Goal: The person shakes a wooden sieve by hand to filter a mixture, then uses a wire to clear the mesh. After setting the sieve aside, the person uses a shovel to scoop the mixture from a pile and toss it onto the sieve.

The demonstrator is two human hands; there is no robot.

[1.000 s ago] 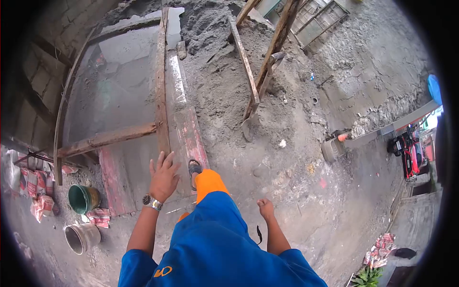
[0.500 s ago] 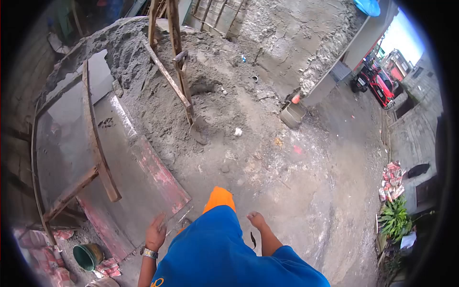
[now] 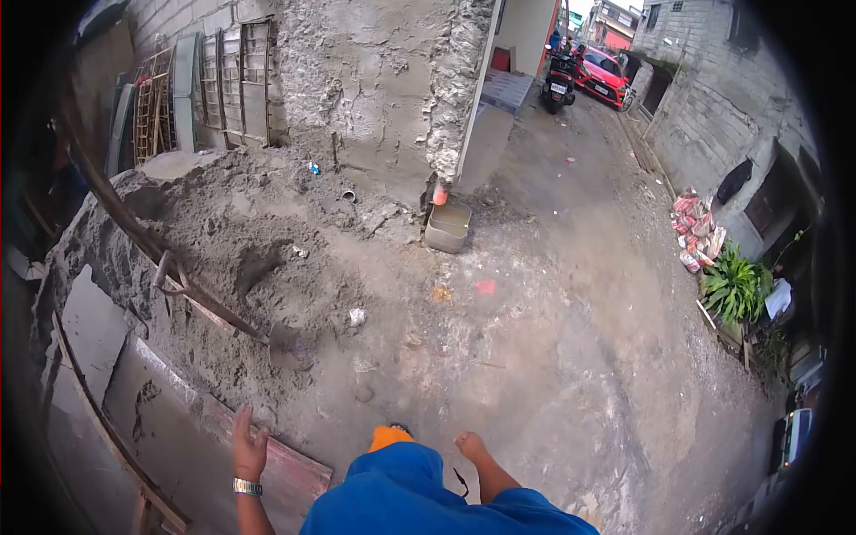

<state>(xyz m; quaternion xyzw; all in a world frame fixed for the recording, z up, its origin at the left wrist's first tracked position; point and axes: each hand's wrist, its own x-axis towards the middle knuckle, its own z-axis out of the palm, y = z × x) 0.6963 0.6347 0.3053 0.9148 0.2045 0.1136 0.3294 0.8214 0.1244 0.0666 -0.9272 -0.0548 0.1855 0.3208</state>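
Observation:
My left hand (image 3: 249,443), with a metal watch (image 3: 247,487) on the wrist, is held out empty with its fingers apart, above the edge of a flat board (image 3: 290,464). My right hand (image 3: 470,445) hangs curled over the bare ground, and I see nothing in it. Below it, a thin dark cord (image 3: 461,481) shows beside my blue shirt (image 3: 392,490). Ahead on the left, a shovel (image 3: 290,346) rests with its blade down at the foot of a sand pile (image 3: 214,232). Neither hand touches it.
A square bucket (image 3: 448,228) stands at the corner of the rough wall (image 3: 383,80). A wooden beam (image 3: 134,223) crosses the left side. A motorcycle (image 3: 559,83) and red car (image 3: 601,76) are up the lane. Sacks (image 3: 696,230) and a plant (image 3: 736,283) line the right.
My view has turned right and lifted, showing more of the lane. The board and wooden frame have shifted left and down in view. My left hand is raised with its fingers spread.

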